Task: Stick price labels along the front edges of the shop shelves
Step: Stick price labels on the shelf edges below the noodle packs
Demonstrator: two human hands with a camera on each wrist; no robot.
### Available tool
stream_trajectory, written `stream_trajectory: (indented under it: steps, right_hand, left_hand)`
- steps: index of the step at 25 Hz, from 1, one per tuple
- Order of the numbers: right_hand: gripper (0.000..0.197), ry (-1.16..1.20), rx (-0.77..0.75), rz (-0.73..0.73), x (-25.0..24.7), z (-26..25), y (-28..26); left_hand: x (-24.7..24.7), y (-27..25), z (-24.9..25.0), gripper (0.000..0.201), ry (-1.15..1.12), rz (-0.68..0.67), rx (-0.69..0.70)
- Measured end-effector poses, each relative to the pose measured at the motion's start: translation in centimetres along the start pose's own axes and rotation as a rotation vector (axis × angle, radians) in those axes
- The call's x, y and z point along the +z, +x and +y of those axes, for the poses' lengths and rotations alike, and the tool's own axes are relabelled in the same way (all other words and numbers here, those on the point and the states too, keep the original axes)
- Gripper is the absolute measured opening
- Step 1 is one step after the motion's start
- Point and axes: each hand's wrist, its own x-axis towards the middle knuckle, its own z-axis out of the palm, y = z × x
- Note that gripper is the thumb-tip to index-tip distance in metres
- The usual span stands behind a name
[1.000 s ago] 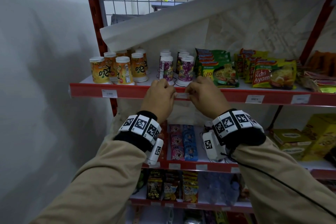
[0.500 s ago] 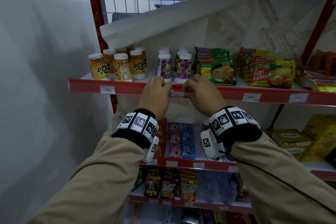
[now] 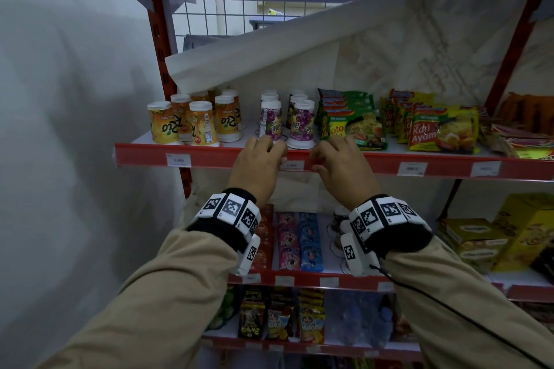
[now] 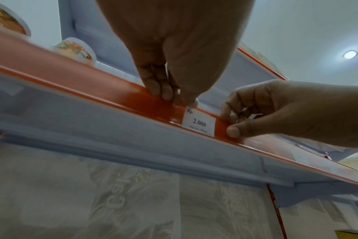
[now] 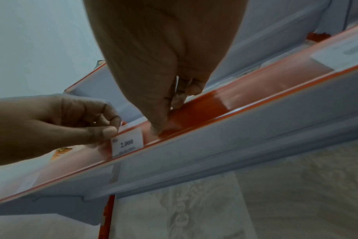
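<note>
Price label (image 4: 199,123), marked 2.000, seated on red shelf edge strip (image 3: 359,163) below purple cups (image 3: 302,124). Left hand (image 3: 258,165) pinching strip at label's left, right hand (image 3: 341,166) pinching strip just right. Best smoothed flat, outward, kept level.

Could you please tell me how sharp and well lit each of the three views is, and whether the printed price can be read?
Head view: dim, wide-angle bend at the edges, white price label between left hand and right hand too small to read. Left wrist view: sharper, label reads 2.000, glare on the glossy red shelf strip, bright ceiling lamp. Right wrist view: softer, blurred edges, price still legible.
</note>
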Motion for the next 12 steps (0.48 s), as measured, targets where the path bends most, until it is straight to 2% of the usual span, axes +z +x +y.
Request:
stream_trajectory:
  steps: [4,8,12]
  right_hand:
    - [0.028,-0.081,0.082,0.038,-1.3,2.5,-1.3]
    - [0.028,-0.172,0.156,0.066,-2.9,5.2,-3.1]
    - [0.027,-0.251,0.187,0.109,-4.9,7.4,-4.4]
  left_hand:
    - [-0.1,0.0,0.2,0.014,0.019,0.036,-0.005]
    - [-0.6,0.2,1.4,0.027,0.161,0.012,-0.049]
    - [-0.4,1.7,4.9,0.034,0.124,0.013,0.022]
